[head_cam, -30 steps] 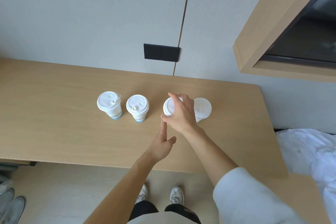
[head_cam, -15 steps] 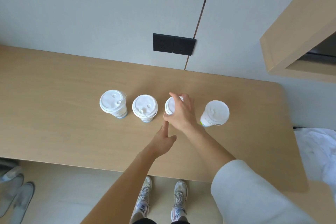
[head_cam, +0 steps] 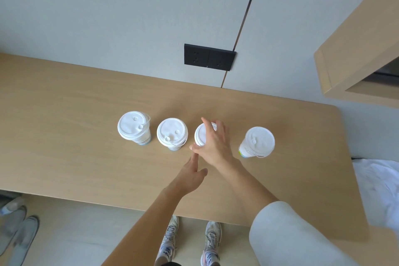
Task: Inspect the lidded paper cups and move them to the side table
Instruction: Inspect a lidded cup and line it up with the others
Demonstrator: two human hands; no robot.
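Several white lidded paper cups stand in a row on the wooden desk (head_cam: 64, 114). The leftmost cup (head_cam: 133, 127) and the second cup (head_cam: 172, 133) stand free. My right hand (head_cam: 212, 144) lies over the lid of the third cup (head_cam: 200, 135), fingers curled around its rim from above. My left hand (head_cam: 190, 175) rests on the desk just in front of that cup, fingers extended and holding nothing. The fourth cup (head_cam: 258, 141) stands apart to the right.
A black socket panel (head_cam: 208, 56) sits on the wall behind the desk. A wooden shelf unit (head_cam: 356, 54) juts out at the upper right. White fabric (head_cam: 380, 185) lies past the desk's right end. Shoes (head_cam: 15, 229) are on the floor at the lower left.
The view has shifted so the whole row sits further right of the earlier framing and the fourth cup shows fully. Both hands stay at the third cup.
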